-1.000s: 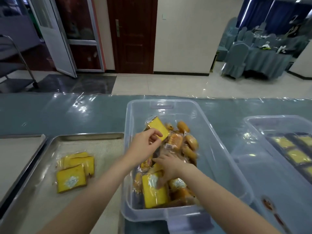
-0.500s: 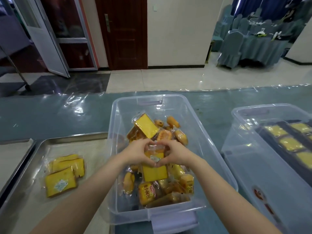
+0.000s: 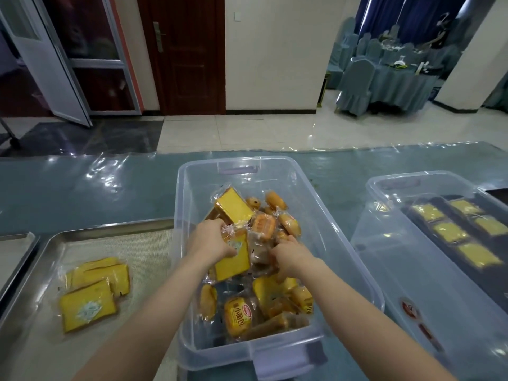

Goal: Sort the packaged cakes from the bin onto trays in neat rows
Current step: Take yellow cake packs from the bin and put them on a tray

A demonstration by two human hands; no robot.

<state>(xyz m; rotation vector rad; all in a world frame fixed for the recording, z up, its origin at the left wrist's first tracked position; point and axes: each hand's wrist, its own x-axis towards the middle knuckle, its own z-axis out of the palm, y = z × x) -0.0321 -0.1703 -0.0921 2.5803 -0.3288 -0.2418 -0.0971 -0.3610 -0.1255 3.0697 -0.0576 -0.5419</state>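
1. The place looks like a banquet hall or a hotel function room, used here as a packing area.
2. At the far right stands a round banquet table [image 3: 404, 81] under a long blue cloth, with fabric-covered chairs [image 3: 354, 86] around it and dark blue curtains [image 3: 412, 17] behind.
3. The floor [image 3: 247, 130] is of glossy pale tiles, and a dark wooden door [image 3: 189, 50] is in the cream wall.
4. The near work table [image 3: 82, 185] has a blue cloth under clear plastic film, carrying a metal tray [image 3: 110, 229] and a clear plastic bin [image 3: 343, 243].

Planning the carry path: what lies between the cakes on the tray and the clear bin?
In the head view, only bare tray liner and the clear bin wall separate the tray cakes from it.
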